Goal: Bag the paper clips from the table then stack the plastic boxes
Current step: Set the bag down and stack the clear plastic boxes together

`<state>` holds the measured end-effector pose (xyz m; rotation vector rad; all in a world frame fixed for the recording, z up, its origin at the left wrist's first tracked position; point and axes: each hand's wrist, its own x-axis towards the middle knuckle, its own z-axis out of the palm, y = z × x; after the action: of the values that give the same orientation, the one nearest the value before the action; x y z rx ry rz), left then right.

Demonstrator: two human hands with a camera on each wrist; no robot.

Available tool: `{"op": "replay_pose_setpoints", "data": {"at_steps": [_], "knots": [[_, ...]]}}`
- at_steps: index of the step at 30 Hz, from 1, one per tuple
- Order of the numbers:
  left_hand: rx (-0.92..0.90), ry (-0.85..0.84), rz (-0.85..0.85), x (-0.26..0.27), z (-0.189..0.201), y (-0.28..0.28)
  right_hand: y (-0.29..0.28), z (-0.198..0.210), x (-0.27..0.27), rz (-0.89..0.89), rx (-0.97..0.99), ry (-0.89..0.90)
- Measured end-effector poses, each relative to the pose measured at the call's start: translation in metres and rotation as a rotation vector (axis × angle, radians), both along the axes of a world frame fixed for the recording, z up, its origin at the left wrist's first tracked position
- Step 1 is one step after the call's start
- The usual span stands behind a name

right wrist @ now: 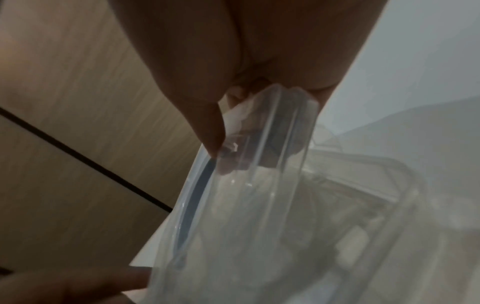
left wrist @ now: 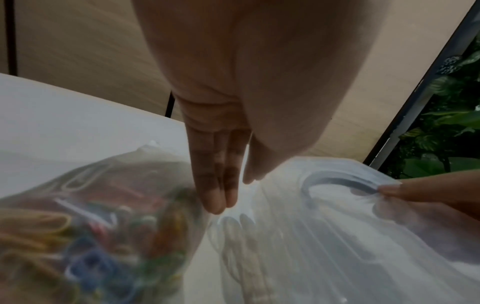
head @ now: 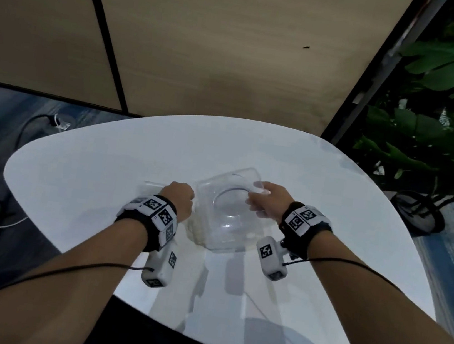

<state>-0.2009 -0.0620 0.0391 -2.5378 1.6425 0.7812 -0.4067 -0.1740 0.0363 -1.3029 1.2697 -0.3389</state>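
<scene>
On the white counter [head: 103,172], the right hand [head: 269,201] pinches the rim of a clear plastic box [head: 228,218], thumb on one side of the wall and fingers on the other, and tips the box up on its side. The tilt probably frees it to be lowered onto or into a second clear box [right wrist: 363,205], which shows blurred just beneath it in the right wrist view; how the two meet cannot be told.

The left hand [head: 179,200] steadies the box's left side, its fingers [left wrist: 215,185] straight and close together, tips pressed against the plastic and curled round nothing. That likely keeps the light box from sliding while the right hand turns it.

The bag [left wrist: 91,216] lies just left of the left hand, touching its fingertips, with the coloured paper clips [left wrist: 103,257] inside. No loose clips show on the counter, so the bagging seems done and the stacking is in hand.

A plant [head: 446,115] stands beyond the counter's right edge.
</scene>
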Motion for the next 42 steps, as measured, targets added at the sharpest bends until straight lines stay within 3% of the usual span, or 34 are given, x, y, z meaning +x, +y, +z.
{"op": "replay_pose_setpoints", "data": {"at_steps": [3,6,11,13,19,24,30,38,42], "knots": [[0.003,0.011,-0.016,-0.004,-0.005,0.005,-0.002,-0.01,0.005,-0.034,-0.007,0.053],[-0.03,0.175,0.069,-0.006,-0.012,0.007,-0.003,-0.009,0.006,-0.022,-0.033,0.17],[-0.066,0.331,0.161,-0.006,-0.017,0.007,0.007,0.003,0.001,0.297,-0.532,0.876],[-0.082,0.411,0.207,-0.01,-0.019,0.007,0.01,-0.001,-0.002,0.314,-0.596,0.972],[-0.063,0.521,0.263,-0.022,-0.012,0.005,0.016,-0.008,-0.019,0.07,-0.381,0.729],[-0.082,0.407,0.25,-0.021,-0.015,0.001,0.037,-0.009,-0.033,-0.149,-0.223,0.548],[-0.131,0.463,0.31,-0.019,-0.024,0.002,0.054,-0.005,-0.049,-0.226,0.055,0.269],[-0.211,0.514,0.423,-0.035,-0.023,-0.002,0.042,-0.004,-0.059,-0.277,-0.014,0.293],[-0.239,0.439,0.413,-0.046,-0.025,-0.002,0.034,-0.006,-0.06,-0.247,-0.074,0.333]]}}
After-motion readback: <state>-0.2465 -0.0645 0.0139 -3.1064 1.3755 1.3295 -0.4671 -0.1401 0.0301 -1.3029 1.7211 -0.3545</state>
